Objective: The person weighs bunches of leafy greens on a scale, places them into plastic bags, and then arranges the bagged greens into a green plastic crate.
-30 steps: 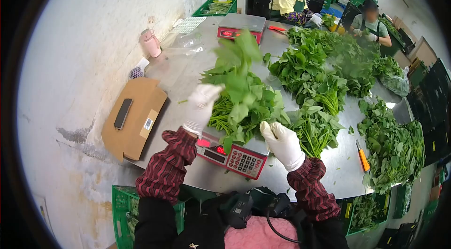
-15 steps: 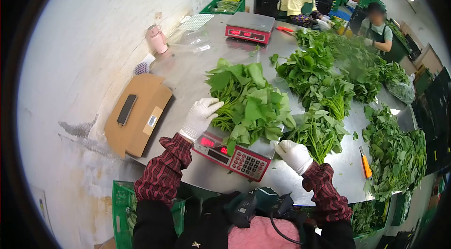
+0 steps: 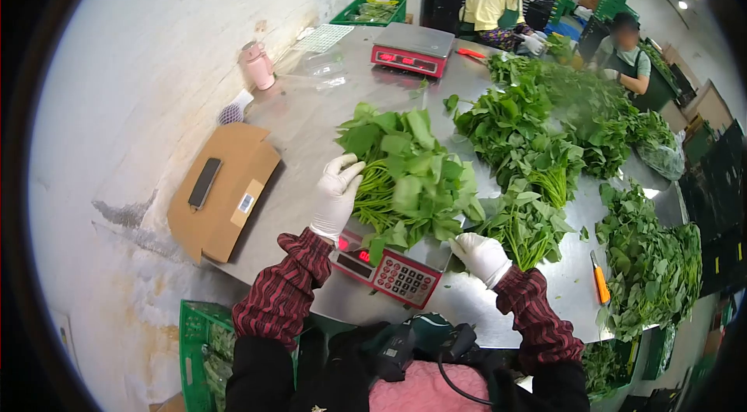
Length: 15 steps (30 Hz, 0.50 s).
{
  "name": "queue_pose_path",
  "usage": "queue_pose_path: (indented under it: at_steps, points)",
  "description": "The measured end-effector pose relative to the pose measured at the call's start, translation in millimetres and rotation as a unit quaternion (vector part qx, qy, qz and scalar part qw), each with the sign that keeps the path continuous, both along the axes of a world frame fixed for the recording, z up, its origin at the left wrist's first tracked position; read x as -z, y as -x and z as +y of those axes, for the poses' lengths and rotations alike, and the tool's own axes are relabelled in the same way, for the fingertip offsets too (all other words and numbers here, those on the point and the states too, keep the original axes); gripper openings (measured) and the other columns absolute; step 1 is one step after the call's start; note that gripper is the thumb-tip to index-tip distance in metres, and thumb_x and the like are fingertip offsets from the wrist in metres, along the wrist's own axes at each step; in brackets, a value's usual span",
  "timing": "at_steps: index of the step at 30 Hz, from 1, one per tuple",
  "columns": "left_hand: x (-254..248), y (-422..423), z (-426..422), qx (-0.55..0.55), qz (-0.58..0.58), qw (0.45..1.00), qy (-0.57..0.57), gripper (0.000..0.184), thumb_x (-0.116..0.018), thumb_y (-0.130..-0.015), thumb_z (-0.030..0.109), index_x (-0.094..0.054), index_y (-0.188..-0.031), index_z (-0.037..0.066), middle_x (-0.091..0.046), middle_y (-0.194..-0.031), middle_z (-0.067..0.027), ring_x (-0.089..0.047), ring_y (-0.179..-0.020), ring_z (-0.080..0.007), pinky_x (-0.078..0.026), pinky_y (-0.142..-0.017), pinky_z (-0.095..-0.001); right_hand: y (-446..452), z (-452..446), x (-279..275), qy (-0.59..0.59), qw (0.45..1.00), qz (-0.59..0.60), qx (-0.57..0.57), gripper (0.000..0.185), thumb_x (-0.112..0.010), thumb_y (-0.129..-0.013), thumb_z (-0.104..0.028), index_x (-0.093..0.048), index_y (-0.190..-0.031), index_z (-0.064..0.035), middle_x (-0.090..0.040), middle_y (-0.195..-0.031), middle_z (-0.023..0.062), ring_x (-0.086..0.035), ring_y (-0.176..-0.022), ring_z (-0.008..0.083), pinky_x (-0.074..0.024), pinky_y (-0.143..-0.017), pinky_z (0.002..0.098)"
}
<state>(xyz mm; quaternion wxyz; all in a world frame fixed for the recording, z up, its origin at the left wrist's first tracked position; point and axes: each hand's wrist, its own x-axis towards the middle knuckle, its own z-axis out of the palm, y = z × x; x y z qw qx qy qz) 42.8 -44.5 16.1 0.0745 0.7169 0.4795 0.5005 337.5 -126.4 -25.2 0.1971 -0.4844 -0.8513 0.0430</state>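
Observation:
A bunch of leafy greens [image 3: 420, 178] lies across the pan of a red digital scale [image 3: 405, 278], covering most of the pan. Its stems point left, toward me. My left hand [image 3: 336, 198], in a white glove, is closed at the stem ends, its fingers bent over them. At the scale's lower right corner is my right hand [image 3: 484, 258], also gloved, with fingers pinched together beside the leaves. Whether anything is between those fingers is hidden. Just beyond the right hand, another bunch of greens [image 3: 529, 229] rests on the metal table [image 3: 303, 120].
More greens [image 3: 517, 120] are heaped along the right side. An orange-handled knife [image 3: 601, 280] lies near the right edge. A cardboard piece [image 3: 226, 190] with a dark bar stands left. Farther back are a second scale [image 3: 411, 50], a pink flask [image 3: 257, 66] and two co-workers handling greens.
My left hand has shifted slightly right and up along the stems, its fingers more bent over them. My right hand stays by the scale's corner. The view has tilted slightly.

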Motion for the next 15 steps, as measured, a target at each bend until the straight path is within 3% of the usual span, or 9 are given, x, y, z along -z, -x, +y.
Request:
queue_pose_path:
  at_steps: [1, 2, 5, 6, 8, 9, 11, 13, 15]
  points:
    - [9, -2, 7, -0.016, 0.063, 0.998, 0.0, 0.03, -0.062, -0.077, 0.001, -0.063, -0.107, 0.005, -0.053, -0.12, -0.0167, -0.053, -0.104, -0.0307, -0.045, -0.086, -0.0351, -1, 0, -1, -0.002, 1.0, -0.004, 0.004, 0.026, -0.055, -0.088, -0.025, -0.053, -0.071, -0.0053, -0.054, -0.062, 0.0149, -0.055, -0.055, 0.0336, -0.0449, -0.049, 0.0415]
    - [20, -7, 11, -0.01, 0.061, 0.998, -0.005, 0.03, -0.062, -0.077, 0.001, -0.063, -0.107, 0.005, -0.053, -0.12, -0.0167, -0.053, -0.104, -0.0307, -0.045, -0.086, -0.0351, -4, 1, -2, 0.019, 0.999, -0.026, 0.006, 0.022, -0.054, -0.087, -0.023, -0.053, -0.075, -0.0049, -0.055, -0.066, 0.0148, -0.057, -0.059, 0.0322, -0.0452, -0.05, 0.0411]
    - [59, -21, 21, 0.019, 0.099, 0.994, 0.044, 0.047, -0.055, -0.08, 0.006, -0.05, -0.126, 0.01, -0.039, -0.131, -0.028, -0.043, -0.114, -0.0419, -0.033, -0.098, -0.0481, -15, 9, 5, -0.006, 1.0, -0.022, -0.022, 0.007, -0.05, -0.081, -0.011, -0.052, -0.083, -0.0043, -0.055, -0.072, 0.0133, -0.058, -0.066, 0.0308, -0.0465, -0.054, 0.0399]
    - [41, -34, 10, -0.012, 0.139, 0.989, 0.057, 0.035, -0.055, -0.078, 0.013, -0.059, -0.112, 0.004, -0.046, -0.123, -0.03, -0.046, -0.11, -0.042, -0.034, -0.097, -0.0473, -16, 12, 8, -0.027, 0.995, -0.094, -0.013, 0.007, -0.049, -0.079, -0.008, -0.052, -0.082, -0.0038, -0.054, -0.072, 0.0127, -0.057, -0.064, 0.0306, -0.047, -0.056, 0.0396]
    - [58, -36, 13, -0.064, 0.389, 0.918, 0.042, 0.026, -0.053, -0.078, 0.021, -0.066, -0.088, 0.0, -0.056, -0.106, -0.0265, -0.049, -0.105, -0.0381, -0.036, -0.094, -0.0447, -20, 21, 11, -0.051, 0.993, -0.096, -0.054, 0.008, -0.05, -0.077, -0.008, -0.053, -0.083, -0.0028, -0.054, -0.071, 0.0122, -0.057, -0.064, 0.0298, -0.0473, -0.057, 0.0391]
    - [62, -39, 14, -0.064, 0.388, 0.919, 0.037, 0.026, -0.053, -0.078, 0.021, -0.066, -0.088, 0.0, -0.056, -0.106, -0.0265, -0.049, -0.105, -0.0381, -0.036, -0.094, -0.0447, -19, 27, 11, -0.05, 0.991, -0.1, -0.069, 0.009, -0.051, -0.075, -0.008, -0.053, -0.081, -0.0022, -0.053, -0.069, 0.0129, -0.057, -0.064, 0.0302, -0.047, -0.057, 0.0393]
    - [61, -43, 17, -0.072, 0.363, 0.929, -0.012, 0.029, -0.051, -0.079, 0.024, -0.065, -0.069, 0.001, -0.06, -0.09, -0.0209, -0.051, -0.097, -0.0343, -0.038, -0.089, -0.0434, -19, 44, 21, -0.007, 0.991, -0.102, -0.081, 0.005, -0.051, -0.074, -0.009, -0.054, -0.076, -0.005, -0.052, -0.072, 0.0127, -0.056, -0.068, 0.0299, -0.0459, -0.059, 0.0391]
    - [53, -43, 19, -0.07, 0.381, 0.922, 0.025, 0.028, -0.051, -0.079, 0.024, -0.065, -0.07, 0.001, -0.06, -0.089, -0.0197, -0.052, -0.093, -0.0332, -0.038, -0.086, -0.0431, -27, 57, 22, 0.011, 0.989, -0.103, -0.109, 0.006, -0.052, -0.074, -0.01, -0.055, -0.077, -0.0065, -0.053, -0.075, 0.0117, -0.056, -0.071, 0.029, -0.0454, -0.061, 0.0389]
    - [40, -39, 16, -0.037, 0.438, 0.895, 0.071, 0.028, -0.051, -0.081, 0.025, -0.065, -0.078, 0.001, -0.06, -0.088, -0.0184, -0.052, -0.086, -0.0316, -0.04, -0.08, -0.043, -30, 65, 12, -0.081, 0.966, -0.091, -0.228, 0.005, -0.052, -0.07, -0.011, -0.054, -0.067, -0.0066, -0.05, -0.068, 0.011, -0.054, -0.065, 0.0288, -0.0434, -0.057, 0.0374]
